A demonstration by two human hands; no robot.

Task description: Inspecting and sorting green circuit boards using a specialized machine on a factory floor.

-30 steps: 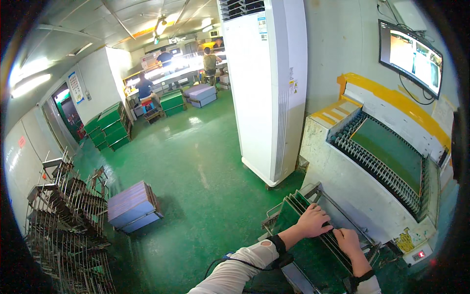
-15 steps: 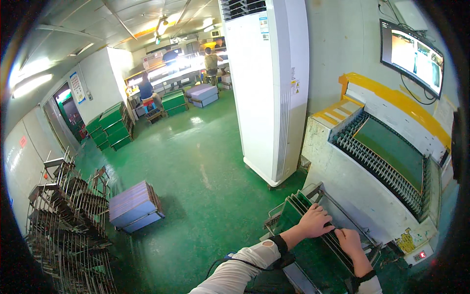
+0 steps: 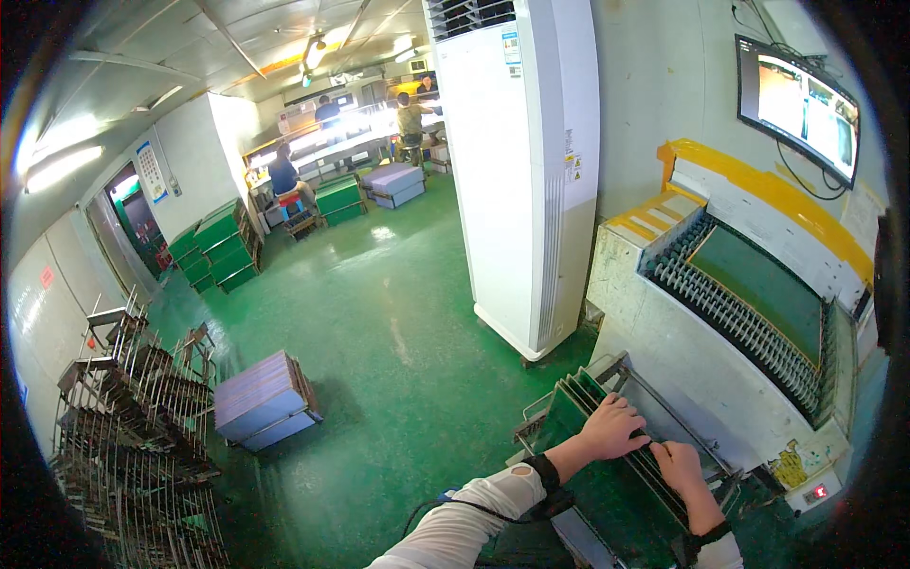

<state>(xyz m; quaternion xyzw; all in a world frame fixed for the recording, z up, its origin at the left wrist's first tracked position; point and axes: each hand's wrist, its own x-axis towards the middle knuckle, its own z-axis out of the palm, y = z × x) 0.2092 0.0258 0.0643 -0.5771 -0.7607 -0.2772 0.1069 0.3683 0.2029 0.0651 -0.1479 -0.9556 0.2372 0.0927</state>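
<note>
A metal rack point(image 3: 663, 406) at the lower right holds several thin green panels point(image 3: 557, 424) standing on edge. My left hand point(image 3: 611, 429) is closed over the top edges of the panels, near the middle of the row. Right beside it, my right hand point(image 3: 677, 468) curls over the same edges, its fingertips close to those of the left. The fingertips of both hands are partly hidden between the panels, so how many they grip is unclear.
A roller conveyor machine point(image 3: 616, 284) with a flat green panel point(image 3: 754, 289) stands at the right. A tall white air conditioner point(image 3: 512, 190) rises ahead. On the green floor are a stack of bluish panels point(image 3: 265, 398) and metal racks point(image 3: 133, 417). People sit at a far bench.
</note>
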